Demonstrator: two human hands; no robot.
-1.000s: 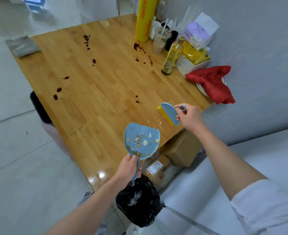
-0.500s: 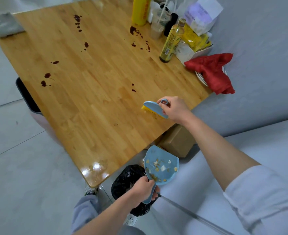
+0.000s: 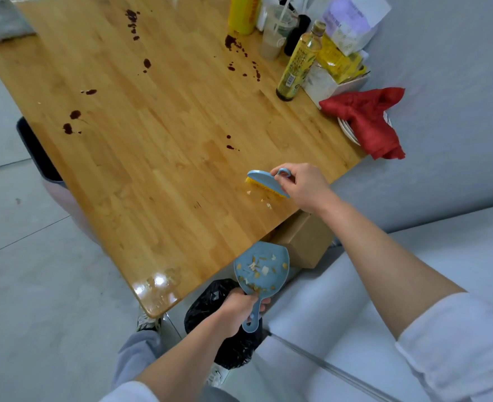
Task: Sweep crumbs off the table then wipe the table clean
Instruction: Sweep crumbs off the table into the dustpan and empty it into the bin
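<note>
My right hand (image 3: 303,187) grips the blue hand brush (image 3: 265,184) at centre frame, bristles on the wooden table (image 3: 152,169) beside a few remaining crumbs (image 3: 264,201). My left hand (image 3: 236,311) clasps the dustpan (image 3: 261,268), already holding crumbs, below the table edge at lower centre. Sweeping looks nearly done; the dark stains (image 3: 71,123) still await wiping.

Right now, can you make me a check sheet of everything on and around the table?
Surface: wooden table with dark red stains; a few crumbs near the brush.
Job's things: blue brush bristles-down on the table; blue dustpan holding crumbs, below the table edge above a black bin bag.
Clutter: oil bottle, red cloth, grey cloth, cups and packets at the far edge.
Hands: right hand holds the brush; left hand grips the dustpan handle.
Cables: nothing seen.
Surroundings: cardboard box under the table, grey floor.
</note>
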